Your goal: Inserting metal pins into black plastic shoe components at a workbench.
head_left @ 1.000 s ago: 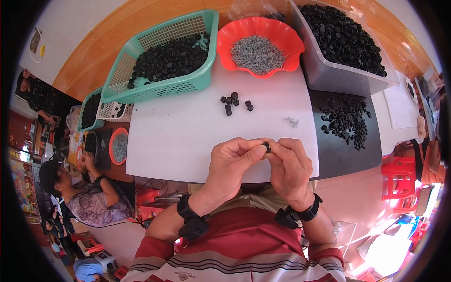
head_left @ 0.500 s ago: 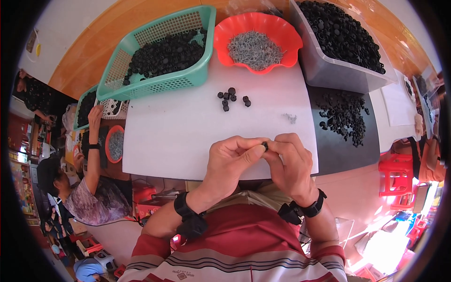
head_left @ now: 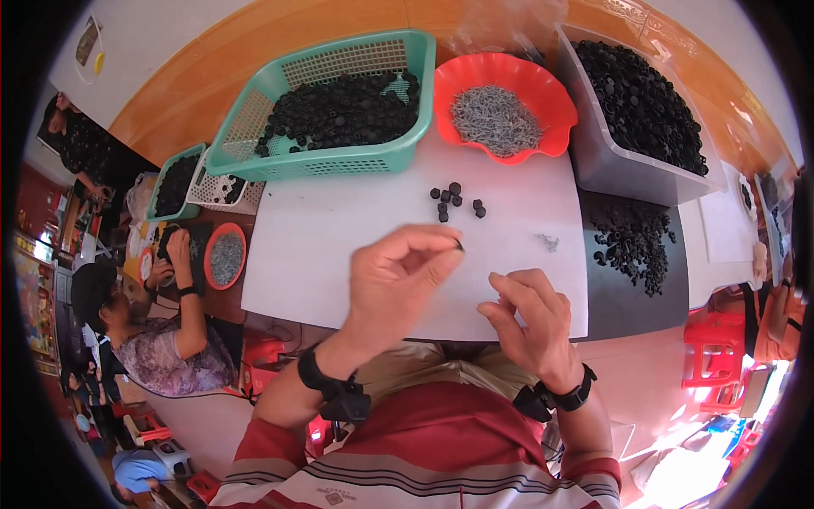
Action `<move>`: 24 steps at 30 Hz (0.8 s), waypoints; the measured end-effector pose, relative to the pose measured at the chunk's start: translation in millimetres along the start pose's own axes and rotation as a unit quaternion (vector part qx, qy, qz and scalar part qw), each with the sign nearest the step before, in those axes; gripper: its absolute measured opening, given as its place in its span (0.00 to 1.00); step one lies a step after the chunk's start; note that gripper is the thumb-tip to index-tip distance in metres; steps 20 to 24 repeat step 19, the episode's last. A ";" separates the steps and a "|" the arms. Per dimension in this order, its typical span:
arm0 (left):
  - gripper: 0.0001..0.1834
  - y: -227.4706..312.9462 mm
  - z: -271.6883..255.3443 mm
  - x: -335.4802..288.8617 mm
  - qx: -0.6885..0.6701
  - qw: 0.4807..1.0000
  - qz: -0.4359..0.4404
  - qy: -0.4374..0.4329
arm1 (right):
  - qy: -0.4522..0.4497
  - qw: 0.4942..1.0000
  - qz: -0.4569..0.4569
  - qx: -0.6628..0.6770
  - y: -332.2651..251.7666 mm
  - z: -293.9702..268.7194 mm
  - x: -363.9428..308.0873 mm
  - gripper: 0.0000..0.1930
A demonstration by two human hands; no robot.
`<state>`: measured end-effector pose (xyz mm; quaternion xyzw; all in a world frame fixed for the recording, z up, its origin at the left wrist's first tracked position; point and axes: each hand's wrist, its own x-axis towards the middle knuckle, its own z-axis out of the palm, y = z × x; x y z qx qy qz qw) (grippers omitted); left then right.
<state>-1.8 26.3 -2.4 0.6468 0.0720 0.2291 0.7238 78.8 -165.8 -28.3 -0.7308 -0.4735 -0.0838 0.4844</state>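
My left hand (head_left: 397, 276) is raised over the white work surface, pinching a small black plastic part (head_left: 459, 246) between thumb and forefinger; most of the part is hidden. My right hand (head_left: 536, 318) is apart from it at the right, fingers curled loosely with a gap to the thumb and nothing visible between them. Beyond my left hand lies a loose cluster of several black plastic knobs (head_left: 445, 196), with a pair (head_left: 479, 208) just right of it. A little heap of grey screws (head_left: 547, 243) lies farther right on the white sheet (head_left: 339, 246).
At the back are a green basket (head_left: 322, 163) of black parts, a red bowl (head_left: 564, 119) of grey screws and a clear bin (head_left: 627, 165) full of black parts. More black pieces (head_left: 640, 246) lie on a dark mat at right. A co-worker (head_left: 174, 348) sits at left.
My hands have come apart. The left has kept the small black part and moved slightly left and away from me; the right has let go and drawn back with its fingers opened.
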 end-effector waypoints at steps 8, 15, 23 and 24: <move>0.10 52.8 -74.8 104.5 0.401 0.878 0.243 0.093 | -0.012 1.000 -0.020 -0.019 -10.2 -5.4 -3.0 0.16; 0.12 46.6 -75.7 108.8 0.498 0.832 0.235 0.065 | -0.012 0.999 -0.016 -0.039 -9.2 -11.8 -10.2 0.15; 0.10 12.2 -40.2 75.5 0.516 0.796 0.316 -0.031 | -0.017 0.999 0.009 -0.025 -2.8 -14.2 -17.1 0.14; 0.10 12.2 -40.2 75.5 0.516 0.796 0.316 -0.031 | -0.017 0.999 0.009 -0.025 -2.8 -14.2 -17.1 0.14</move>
